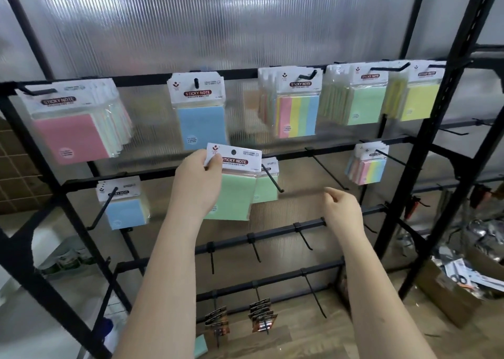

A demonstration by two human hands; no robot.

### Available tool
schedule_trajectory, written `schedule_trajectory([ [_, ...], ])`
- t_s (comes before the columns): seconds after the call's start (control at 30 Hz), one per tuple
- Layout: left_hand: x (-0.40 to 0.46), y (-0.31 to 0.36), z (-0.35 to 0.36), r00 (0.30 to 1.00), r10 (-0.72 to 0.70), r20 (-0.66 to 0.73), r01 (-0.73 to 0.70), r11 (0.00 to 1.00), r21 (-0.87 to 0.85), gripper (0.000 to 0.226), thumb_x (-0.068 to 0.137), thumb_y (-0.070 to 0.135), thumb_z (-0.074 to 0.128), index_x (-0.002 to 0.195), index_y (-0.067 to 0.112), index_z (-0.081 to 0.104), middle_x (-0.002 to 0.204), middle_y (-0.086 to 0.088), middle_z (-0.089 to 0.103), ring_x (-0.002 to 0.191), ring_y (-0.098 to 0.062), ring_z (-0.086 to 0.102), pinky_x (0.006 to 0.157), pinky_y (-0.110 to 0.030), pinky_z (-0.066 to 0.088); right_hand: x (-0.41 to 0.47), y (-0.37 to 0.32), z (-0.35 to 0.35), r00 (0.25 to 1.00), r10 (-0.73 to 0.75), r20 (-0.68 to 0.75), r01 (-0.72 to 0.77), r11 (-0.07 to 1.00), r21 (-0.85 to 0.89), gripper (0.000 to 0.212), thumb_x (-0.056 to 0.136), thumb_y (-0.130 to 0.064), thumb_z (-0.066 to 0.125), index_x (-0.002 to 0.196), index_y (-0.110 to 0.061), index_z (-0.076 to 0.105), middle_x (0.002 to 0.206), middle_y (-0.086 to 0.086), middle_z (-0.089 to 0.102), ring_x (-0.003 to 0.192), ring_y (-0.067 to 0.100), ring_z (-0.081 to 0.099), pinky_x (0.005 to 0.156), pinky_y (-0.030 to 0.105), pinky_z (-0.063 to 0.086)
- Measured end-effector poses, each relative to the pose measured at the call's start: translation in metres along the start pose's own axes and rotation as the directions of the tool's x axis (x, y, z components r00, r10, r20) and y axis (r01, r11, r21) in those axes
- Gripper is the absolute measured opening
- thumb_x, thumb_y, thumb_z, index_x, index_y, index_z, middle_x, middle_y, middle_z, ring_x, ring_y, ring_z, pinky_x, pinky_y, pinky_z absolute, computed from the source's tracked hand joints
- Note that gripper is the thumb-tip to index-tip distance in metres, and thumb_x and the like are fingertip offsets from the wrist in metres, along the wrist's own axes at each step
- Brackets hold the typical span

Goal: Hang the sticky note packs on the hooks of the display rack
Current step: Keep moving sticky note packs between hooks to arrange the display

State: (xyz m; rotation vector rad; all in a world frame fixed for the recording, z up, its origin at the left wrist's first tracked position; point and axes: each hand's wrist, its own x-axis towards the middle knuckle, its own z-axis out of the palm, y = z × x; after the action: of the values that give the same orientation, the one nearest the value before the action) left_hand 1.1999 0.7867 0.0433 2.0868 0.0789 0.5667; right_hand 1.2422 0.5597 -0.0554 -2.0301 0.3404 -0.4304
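Two bare forearms rise from bottom edge of frame, uncovered along whole visible length. No sleeves, cuffs, gloves. Left hand (197,184) bare: no rings, no watch, no wristband. Right hand (342,211) likewise bare, wrist unadorned. Fingernails short, unpainted where visible. Elbows out of frame.

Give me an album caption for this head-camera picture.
Left hand holds a green pack near a rack hook; right hand empty.
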Motion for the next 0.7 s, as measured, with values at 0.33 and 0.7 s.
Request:
schedule_trajectory([
  [0.33,-0.013,0.055,0.1,0.99,0.116,-0.078,-0.123,0.989,-0.082,0.018,0.098,0.025,0.047,0.088,0.022,0.062,0.078,0.012,0.063,0.064,-0.002,0.052,0.047,-0.009,0.036,0.083,0.053,-0.075,0.997,0.005,0.075,0.006,0.989,-0.149,0.038,0.096,-0.013,0.041,0.131,-0.005,0.054,0.127,0.015,0.059,0.106,0.027,0.056,0.079,0.025,0.037],
  [0.7,-0.011,0.146,0.223,0.963,0.115,-0.244,-0.151,0.98,-0.132,0.044,0.097,0.027,0.05,0.061,0.015,0.028,0.056,0.004,0.022,0.043,-0.006,0.019,0.042,-0.021,0.015,0.165,0.084,-0.167,0.965,-0.207,0.158,0.219,0.974,-0.06,0.026,0.093,-0.012,0.049,0.11,-0.011,0.068,0.093,0.001,0.067,0.082,0.014,0.057,0.066,0.023,0.041],
])
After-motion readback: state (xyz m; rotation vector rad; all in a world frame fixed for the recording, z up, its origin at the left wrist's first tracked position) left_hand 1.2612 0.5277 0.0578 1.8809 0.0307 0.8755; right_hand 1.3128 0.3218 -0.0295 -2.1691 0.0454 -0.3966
